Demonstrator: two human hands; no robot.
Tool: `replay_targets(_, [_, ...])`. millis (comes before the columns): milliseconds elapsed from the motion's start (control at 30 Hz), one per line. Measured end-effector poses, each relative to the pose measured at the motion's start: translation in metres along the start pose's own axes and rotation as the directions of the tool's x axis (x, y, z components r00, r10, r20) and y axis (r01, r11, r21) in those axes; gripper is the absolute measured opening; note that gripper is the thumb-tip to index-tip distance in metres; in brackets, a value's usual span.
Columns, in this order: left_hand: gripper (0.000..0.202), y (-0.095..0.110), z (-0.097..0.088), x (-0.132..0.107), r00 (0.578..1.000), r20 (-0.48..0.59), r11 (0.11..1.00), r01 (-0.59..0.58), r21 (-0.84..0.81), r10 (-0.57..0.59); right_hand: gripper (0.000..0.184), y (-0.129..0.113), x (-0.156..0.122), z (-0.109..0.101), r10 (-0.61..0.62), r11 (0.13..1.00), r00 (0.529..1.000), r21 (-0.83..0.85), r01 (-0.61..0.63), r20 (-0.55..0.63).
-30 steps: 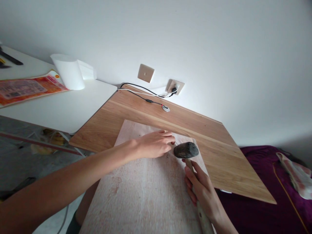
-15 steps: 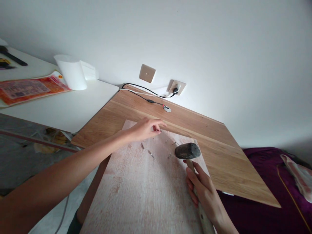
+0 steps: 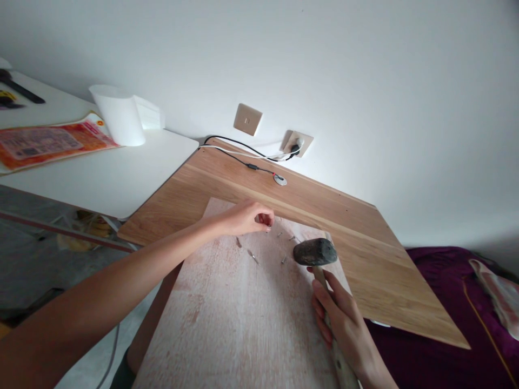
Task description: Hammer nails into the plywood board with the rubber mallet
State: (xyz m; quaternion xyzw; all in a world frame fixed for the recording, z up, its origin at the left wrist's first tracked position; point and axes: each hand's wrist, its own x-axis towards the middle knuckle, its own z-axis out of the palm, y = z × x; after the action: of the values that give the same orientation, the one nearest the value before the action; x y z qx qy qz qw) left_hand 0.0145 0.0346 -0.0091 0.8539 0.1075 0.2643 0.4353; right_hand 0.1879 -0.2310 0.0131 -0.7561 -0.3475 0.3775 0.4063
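Note:
My left hand (image 3: 245,217) is over the far part of a whitish, worn wooden board (image 3: 227,302), with thumb and fingers pinched on what looks like a small nail, mostly hidden by the fingertips. My right hand (image 3: 338,310) grips the wooden handle of a black-headed mallet (image 3: 315,252), held above the board's right side. Several small nails are between the hands, one nail (image 3: 283,259) near the mallet head. A thin, pointed metal piece (image 3: 253,256) lies on the board, left of them.
Under the board's far end is a wooden tabletop (image 3: 389,270) against the wall, with cables running to a wall socket (image 3: 298,144). On the left, a white table (image 3: 81,186) carries a paper roll (image 3: 117,116) and an orange packet (image 3: 44,141). Purple cloth (image 3: 430,270) is at the right.
My left hand's fingers have curled in and come slightly nearer, down toward the board. My right hand still holds the mallet in nearly the same place.

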Motion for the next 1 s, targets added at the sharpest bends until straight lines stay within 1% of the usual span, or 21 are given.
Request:
replay_targets(200, [0.004, -0.001, 0.003, 0.001, 1.0, 0.008, 1.0, 0.001, -0.009, -0.001, 0.066, -0.001, -0.001, 0.0, -0.007, 1.0, 1.0, 0.003, 0.007, -0.001])
replay_targets(333, [0.004, -0.003, 0.005, 0.001, 1.0, -0.006, 1.0, 0.012, 0.016, -0.012, 0.068, -0.005, -0.002, 0.001, 0.0, 1.0, 1.0, 0.006, 0.0, -0.011])
replay_targets(467, [0.003, -0.002, 0.005, 0.0, 1.0, 0.004, 0.998, -0.018, 0.059, 0.017, 0.072, -0.006, -0.002, 0.001, 0.012, 1.0, 1.0, 0.018, -0.012, -0.007])
replay_targets(600, [0.002, 0.003, 0.004, 0.001, 0.998, 0.034, 0.993, -0.046, 0.105, 0.043, 0.071, -0.004, -0.002, 0.001, 0.005, 1.0, 1.0, 0.014, -0.005, 0.001])
replay_targets(700, [0.004, 0.004, 0.004, 0.001, 0.998, 0.031, 0.99, -0.056, 0.133, 0.052, 0.07, -0.001, 0.0, -0.001, -0.007, 1.0, 1.0, 0.005, 0.007, 0.008])
replay_targets(767, [0.006, 0.003, 0.005, 0.001, 0.999, 0.021, 0.991, -0.047, 0.128, 0.045, 0.07, 0.002, 0.002, -0.002, -0.012, 1.0, 1.0, -0.009, 0.012, 0.01])
replay_targets(867, [0.009, 0.001, 0.008, -0.001, 1.0, -0.008, 0.996, -0.002, 0.088, 0.003, 0.074, 0.004, 0.003, -0.005, 0.01, 0.999, 1.0, -0.047, -0.009, 0.027])
replay_targets(933, [0.012, -0.001, 0.01, -0.001, 0.999, -0.026, 0.998, 0.028, 0.049, -0.027, 0.076, 0.001, 0.0, -0.004, 0.015, 0.998, 0.999, -0.062, -0.014, 0.029])
replay_targets(1000, [0.018, -0.001, 0.011, -0.001, 0.998, -0.03, 0.999, 0.047, 0.018, -0.047, 0.076, -0.006, -0.003, -0.002, -0.006, 0.999, 1.0, -0.046, 0.007, 0.019])
